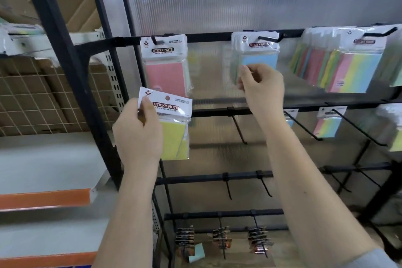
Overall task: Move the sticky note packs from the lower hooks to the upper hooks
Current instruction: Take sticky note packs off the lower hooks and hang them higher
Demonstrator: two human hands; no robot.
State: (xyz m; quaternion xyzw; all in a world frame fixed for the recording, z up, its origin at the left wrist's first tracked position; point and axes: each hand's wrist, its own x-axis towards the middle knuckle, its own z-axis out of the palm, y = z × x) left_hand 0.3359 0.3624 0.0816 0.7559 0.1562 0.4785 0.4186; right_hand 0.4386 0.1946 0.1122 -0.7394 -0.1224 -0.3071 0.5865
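My left hand (139, 128) grips a yellow sticky note pack (174, 122) by its white header card, held free below the top rail. Just above it a pink pack (166, 65) hangs on the upper left hook (154, 40). My right hand (261, 89) pinches the lower edge of the blue packs (256, 54) hanging on the upper middle hook (268, 39). Rainbow-striped packs (352, 65) fill the upper right hook. The second-rail hook (239, 128) under my right hand is bare.
A striped pack (328, 124) hangs on a second-rail hook at right. Third-rail hooks (228, 189) are bare. Dark small packets (221, 237) hang on the bottom rail. A black frame post (71, 67) and grey shelves (43, 163) stand at left.
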